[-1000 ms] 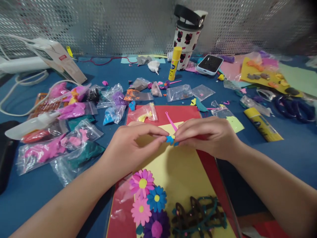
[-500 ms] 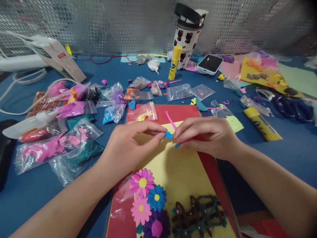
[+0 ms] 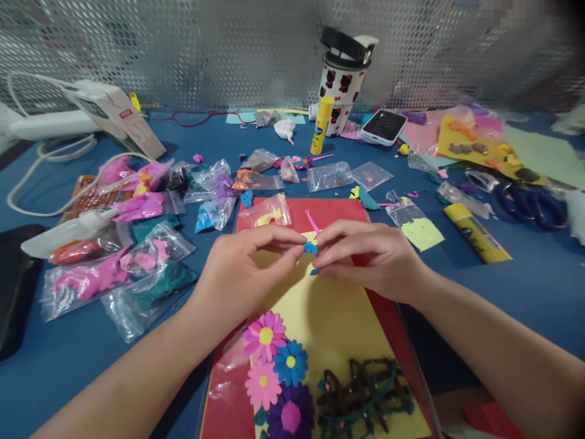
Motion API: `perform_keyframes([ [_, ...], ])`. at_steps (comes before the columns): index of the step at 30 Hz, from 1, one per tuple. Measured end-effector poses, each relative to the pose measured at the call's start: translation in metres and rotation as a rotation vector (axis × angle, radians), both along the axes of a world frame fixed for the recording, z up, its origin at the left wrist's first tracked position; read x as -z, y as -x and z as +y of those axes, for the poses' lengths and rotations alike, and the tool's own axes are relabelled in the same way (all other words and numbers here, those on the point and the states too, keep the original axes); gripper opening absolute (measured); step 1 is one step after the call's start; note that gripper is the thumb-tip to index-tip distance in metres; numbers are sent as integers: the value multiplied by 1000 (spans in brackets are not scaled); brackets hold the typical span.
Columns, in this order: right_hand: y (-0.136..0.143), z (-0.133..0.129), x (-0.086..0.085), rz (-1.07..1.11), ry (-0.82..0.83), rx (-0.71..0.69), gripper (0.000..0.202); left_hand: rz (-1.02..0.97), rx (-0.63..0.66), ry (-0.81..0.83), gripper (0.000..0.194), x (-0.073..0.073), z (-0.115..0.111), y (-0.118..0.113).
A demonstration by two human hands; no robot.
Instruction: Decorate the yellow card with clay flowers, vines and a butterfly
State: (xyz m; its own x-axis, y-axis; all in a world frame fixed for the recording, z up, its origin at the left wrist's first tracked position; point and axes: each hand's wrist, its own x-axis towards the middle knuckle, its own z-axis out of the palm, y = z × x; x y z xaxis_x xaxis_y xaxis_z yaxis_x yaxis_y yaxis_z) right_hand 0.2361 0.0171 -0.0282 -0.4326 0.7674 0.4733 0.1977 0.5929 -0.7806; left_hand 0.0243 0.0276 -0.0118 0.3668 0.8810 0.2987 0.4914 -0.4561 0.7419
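My left hand (image 3: 256, 262) pinches the left side of a small blue clay flower (image 3: 311, 246) over the top of a yellow sheet (image 3: 338, 323). My right hand (image 3: 365, 256) has its fingertips closed on the flower's right side, where a bit of yellow shows. A small blue-green piece (image 3: 314, 271) sticks out below the right fingertips. Behind the fingers a pink tool (image 3: 312, 219) lies on a red board (image 3: 292, 210). Lower on the sheet are a pink flower (image 3: 265, 335), a blue flower (image 3: 290, 363), a purple flower (image 3: 290, 416) and a brown lattice (image 3: 361, 393) with green vines.
Bags of coloured clay (image 3: 91, 274) cover the left side, near a white carton (image 3: 116, 116). At the back stand a glue stick (image 3: 322, 125) and a tumbler (image 3: 340, 85), beside a phone (image 3: 384, 127). Another glue stick (image 3: 478, 231) and scissors (image 3: 532, 204) lie right.
The right fingers have shifted slightly left and now show a yellow spot on the blue flower. The small blue-green piece has moved left with them. The whole view has shifted a little.
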Motion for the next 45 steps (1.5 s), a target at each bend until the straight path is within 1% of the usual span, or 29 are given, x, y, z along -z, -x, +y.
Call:
perform_keyframes([
  [4,4,-1,-2,7,-31,52,10,-4,16,20,11,0,-2,1],
  [8,4,-1,-3,0,-46,84,9,-48,43,108,17,0,-2,1],
  [12,5,-2,-4,0,-24,48,10,-87,64,152,21,0,0,-1],
  [16,6,-3,-5,4,-23,-5,13,-157,83,140,8,-2,-1,-4],
  [18,6,-3,-6,16,-25,-16,14,-247,63,198,6,-4,-2,-5],
  [21,3,-3,-6,34,-18,0,13,-396,36,346,5,-5,-3,-5],
  [23,1,-2,-7,27,3,27,11,-482,47,434,6,-4,-2,-5],
  [25,0,-2,-7,19,28,52,9,-520,58,502,8,-2,-2,-5],
  [29,-1,-2,-9,49,43,68,6,-491,53,543,10,-1,-2,-4],
  [33,-1,-2,-9,53,73,78,7,-475,97,583,11,-2,-3,-5],
  [36,-1,-2,-9,63,71,80,7,-486,105,631,12,-4,-4,-6],
  [40,-1,-2,-10,56,37,50,7,-512,81,693,10,-6,-4,-8],
  [45,1,-3,-11,43,-61,-2,12,-530,60,720,6,-7,-5,-8],
])
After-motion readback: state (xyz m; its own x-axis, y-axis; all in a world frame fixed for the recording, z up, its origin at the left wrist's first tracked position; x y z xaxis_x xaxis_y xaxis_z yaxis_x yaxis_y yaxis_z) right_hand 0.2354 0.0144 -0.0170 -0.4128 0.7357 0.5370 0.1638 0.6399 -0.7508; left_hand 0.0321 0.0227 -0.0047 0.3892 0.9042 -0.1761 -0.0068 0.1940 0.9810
